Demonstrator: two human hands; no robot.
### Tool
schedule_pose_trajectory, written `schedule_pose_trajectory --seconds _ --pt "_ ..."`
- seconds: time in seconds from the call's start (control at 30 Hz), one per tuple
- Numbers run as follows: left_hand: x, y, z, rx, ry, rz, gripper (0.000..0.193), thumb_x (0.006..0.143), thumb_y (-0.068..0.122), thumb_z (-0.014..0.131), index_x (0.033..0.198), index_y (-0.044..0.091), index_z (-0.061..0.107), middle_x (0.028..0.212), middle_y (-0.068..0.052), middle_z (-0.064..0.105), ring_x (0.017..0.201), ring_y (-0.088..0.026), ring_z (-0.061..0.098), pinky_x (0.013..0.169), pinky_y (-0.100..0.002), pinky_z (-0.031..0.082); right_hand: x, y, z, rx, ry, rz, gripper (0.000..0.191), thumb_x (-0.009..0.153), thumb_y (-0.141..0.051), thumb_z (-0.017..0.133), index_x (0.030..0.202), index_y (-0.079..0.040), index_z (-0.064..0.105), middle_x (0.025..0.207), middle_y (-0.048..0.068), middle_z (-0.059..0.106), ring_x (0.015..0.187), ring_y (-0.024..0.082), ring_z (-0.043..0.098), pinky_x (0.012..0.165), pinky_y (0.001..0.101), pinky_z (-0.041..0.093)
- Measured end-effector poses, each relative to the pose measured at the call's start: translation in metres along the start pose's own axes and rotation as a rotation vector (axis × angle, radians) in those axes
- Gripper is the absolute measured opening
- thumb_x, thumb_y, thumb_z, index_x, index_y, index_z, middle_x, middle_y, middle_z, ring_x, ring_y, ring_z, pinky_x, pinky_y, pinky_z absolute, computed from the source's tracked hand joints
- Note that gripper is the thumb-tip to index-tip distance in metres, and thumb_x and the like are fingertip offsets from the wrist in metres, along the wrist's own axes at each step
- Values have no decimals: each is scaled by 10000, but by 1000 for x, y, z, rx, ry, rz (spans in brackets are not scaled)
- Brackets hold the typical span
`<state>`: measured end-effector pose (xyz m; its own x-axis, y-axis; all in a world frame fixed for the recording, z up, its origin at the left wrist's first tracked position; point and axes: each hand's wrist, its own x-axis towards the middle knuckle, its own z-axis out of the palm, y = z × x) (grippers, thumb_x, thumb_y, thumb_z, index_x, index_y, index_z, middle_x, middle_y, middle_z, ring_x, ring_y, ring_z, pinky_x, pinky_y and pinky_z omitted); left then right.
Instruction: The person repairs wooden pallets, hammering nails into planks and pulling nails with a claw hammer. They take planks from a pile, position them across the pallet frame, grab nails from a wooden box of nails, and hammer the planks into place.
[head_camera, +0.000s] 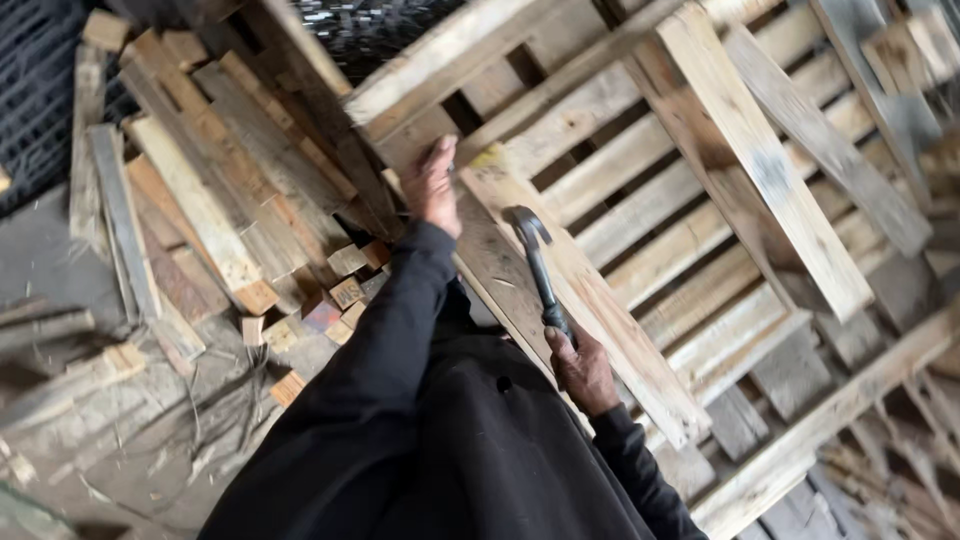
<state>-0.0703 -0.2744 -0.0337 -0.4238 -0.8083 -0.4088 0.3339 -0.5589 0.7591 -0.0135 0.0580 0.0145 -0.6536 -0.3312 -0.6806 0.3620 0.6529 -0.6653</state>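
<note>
Fingers of the right hand wrap the handle of a hammer, its head at about 11 o'clock over a loose board. The left hand presses flat on that board's top end, which still lies across the wooden pallet. A heap of freed boards lies at 9 o'clock, so much stripping looks done, with more pallet slats left.

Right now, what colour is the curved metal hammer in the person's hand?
Dark grey, almost black hammer; head view.

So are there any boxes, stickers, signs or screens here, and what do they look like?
None that show. Only bare wood: a pallet and a heap of loose planks, with a dark hammer in the right hand and the left hand on a board.
</note>
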Motion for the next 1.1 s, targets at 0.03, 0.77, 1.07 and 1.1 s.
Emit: schedule_pose_trajectory --seconds 0.03,0.77,1.07,1.1 --pt "-20 6 -2 2 -99 -78 182 931 188 786 1038 42 769 929 22 707 778 -52 606 685 -208 491 -9 11 -9 25 16 -45 450 983 -464 613 1028 -17 635 600 61 539 485 143 500 442 293 413" --pt "-208 -118 -9 864 -903 123 167 939 226 730 963 60 738 928 -80 774 826 -166 741 726 -325 651 -155 163 -75 400 268 -165 663 881 -503 711 1284 -18 505 789 -3 611 602 105 600 464 256 532" --pt "-217 -149 -19 1064 -979 458 184 949 234 740 1044 82 782 950 -93 795 791 -172 761 709 -326 636 -162 158 -84 355 243 59 566 933 -507 631 1219 -27 542 619 14 548 467 122 514 402 283 447" --pt "-217 -148 -20 1040 -974 493 176 960 232 731 1048 88 780 967 -88 794 813 -164 767 724 -320 646 -169 153 -85 381 239 -35 568 945 -510 624 1159 15 580 617 7 552 460 109 514 404 275 453"
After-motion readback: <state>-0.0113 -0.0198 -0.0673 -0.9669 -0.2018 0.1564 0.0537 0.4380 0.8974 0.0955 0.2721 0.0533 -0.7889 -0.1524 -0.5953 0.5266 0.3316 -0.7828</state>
